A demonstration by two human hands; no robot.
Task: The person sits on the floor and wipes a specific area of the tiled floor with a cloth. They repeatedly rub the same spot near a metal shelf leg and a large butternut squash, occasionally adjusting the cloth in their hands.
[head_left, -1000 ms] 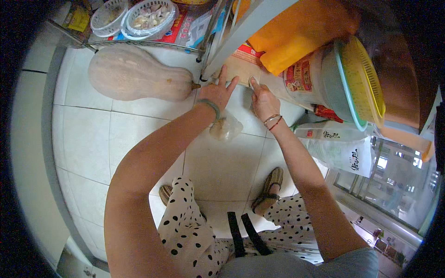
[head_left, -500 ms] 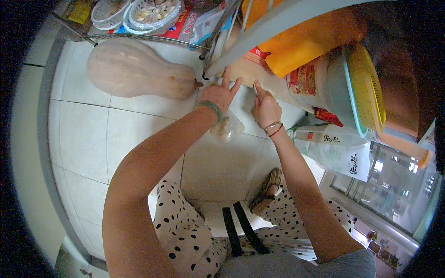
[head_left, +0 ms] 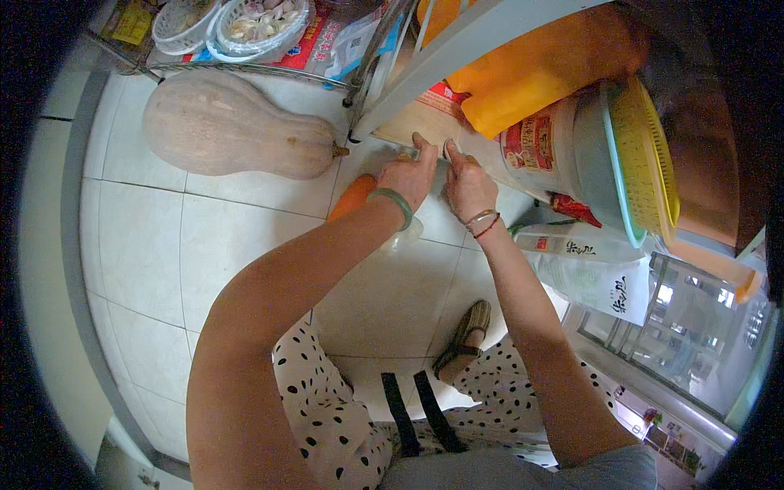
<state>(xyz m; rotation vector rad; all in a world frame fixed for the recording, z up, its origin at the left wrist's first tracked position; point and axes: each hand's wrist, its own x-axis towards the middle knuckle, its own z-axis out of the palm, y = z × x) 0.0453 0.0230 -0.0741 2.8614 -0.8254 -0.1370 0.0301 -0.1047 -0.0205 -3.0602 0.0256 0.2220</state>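
My left hand (head_left: 408, 178), with a green bangle at the wrist, is closed, fingers bent and thumb raised. Just to its right my right hand (head_left: 472, 189) is curled closed, its thumb tip up near the low edge of a pale bag with a red label (head_left: 535, 147). What either hand grips, if anything, is hidden. Beneath my left wrist lies an orange carrot (head_left: 353, 198), partly covered by hand and forearm. A clear plastic bag (head_left: 406, 235) shows on the floor below the left hand. To the left a large tan butternut pumpkin (head_left: 237, 126) lies on its side.
A rack at the back left holds white baskets, one with garlic (head_left: 260, 24). A white rack post (head_left: 482, 41) slants overhead, with orange bags (head_left: 539, 73) behind it. At the right are a blue basin (head_left: 621, 163), a yellow basket (head_left: 648, 155) and a white printed bag (head_left: 588, 265).
My left hand has moved right, closer to the right hand, and its spread fingers have closed. The carrot now shows beside my left wrist. The clear bag is more covered.
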